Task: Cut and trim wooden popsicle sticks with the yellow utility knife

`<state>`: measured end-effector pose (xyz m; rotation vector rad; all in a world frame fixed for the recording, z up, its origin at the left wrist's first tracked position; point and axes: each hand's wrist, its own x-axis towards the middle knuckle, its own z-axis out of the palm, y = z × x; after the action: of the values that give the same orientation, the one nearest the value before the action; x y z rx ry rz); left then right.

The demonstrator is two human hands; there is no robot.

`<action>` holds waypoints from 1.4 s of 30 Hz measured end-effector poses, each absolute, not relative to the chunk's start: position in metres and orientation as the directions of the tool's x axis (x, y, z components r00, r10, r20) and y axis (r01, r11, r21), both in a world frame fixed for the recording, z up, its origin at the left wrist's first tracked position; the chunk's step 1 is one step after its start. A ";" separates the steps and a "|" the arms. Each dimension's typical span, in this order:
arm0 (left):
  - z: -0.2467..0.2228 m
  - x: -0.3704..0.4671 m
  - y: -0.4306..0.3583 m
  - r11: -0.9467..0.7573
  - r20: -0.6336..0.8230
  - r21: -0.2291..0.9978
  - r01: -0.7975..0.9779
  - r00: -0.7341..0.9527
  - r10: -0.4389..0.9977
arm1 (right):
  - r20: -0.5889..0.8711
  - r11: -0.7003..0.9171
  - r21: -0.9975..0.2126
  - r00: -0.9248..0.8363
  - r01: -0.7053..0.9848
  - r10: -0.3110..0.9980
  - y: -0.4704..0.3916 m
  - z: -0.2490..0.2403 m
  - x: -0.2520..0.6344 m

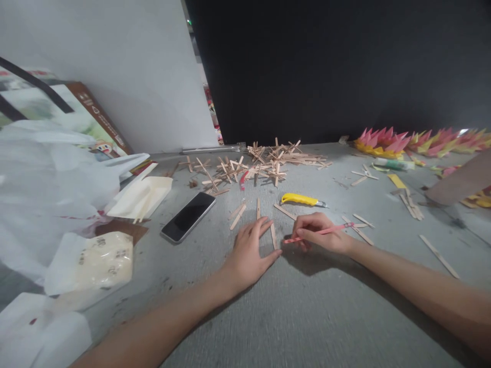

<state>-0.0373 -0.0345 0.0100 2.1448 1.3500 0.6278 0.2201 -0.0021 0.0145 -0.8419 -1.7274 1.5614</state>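
My left hand [251, 250] rests on the grey surface with fingers spread. Its fingertips and thumb lie around a flat wooden craft stick [273, 236]. My right hand [316, 232] grips a slim pink pen [326, 231], its tip pointing left, close to that stick and my left thumb. Just beyond my right hand lies a yellow box cutter [301, 199] with its blade end to the right. Other loose sticks lie around both hands, one upright in view [258, 208] beyond my left fingers.
Crossed craft sticks [276, 158] pile up at the back near a dark panel [345, 66]. A phone [188, 217] lies left of my hands. Farther left are a paper tray [153, 197], a packaged item [103, 260] and white plastic bags [42, 179]. Pink-yellow folded-paper pieces [383, 143] sit back right.
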 end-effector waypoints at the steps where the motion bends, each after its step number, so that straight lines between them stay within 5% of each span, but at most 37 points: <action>1: 0.010 -0.037 -0.035 -0.356 0.097 0.651 0.670 0.392 0.915 | 0.066 0.087 -0.996 -0.589 0.007 0.806 -0.002 0.014 0.222; 10: 0.015 -0.036 -0.036 -0.347 0.077 0.652 0.674 0.397 0.915 | 0.109 0.117 -0.993 -0.567 -0.021 0.817 -0.003 0.014 0.226; 15: 0.014 -0.037 -0.039 -0.396 0.208 0.645 0.653 0.349 0.914 | 0.222 0.155 -0.961 -0.309 -0.228 0.925 -0.005 0.009 0.230; 19: 0.014 -0.037 -0.039 -0.385 0.160 0.631 0.674 0.373 0.914 | 0.222 0.149 -0.933 -0.197 -0.329 0.955 -0.001 0.006 0.230; 25: 0.018 -0.036 -0.036 -0.322 0.050 0.618 0.717 0.373 0.926 | 0.178 0.112 -0.950 -0.210 -0.292 0.961 0.000 0.004 0.228; 42: 0.009 -0.039 -0.036 -0.317 0.043 0.604 0.732 0.367 0.929 | 0.080 0.030 -0.982 -0.271 -0.186 0.959 -0.002 0.007 0.225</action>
<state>-0.0389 -0.0360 0.0087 2.1415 1.4339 0.5328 0.2249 -0.0018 0.0065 -0.8868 -1.2957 1.4477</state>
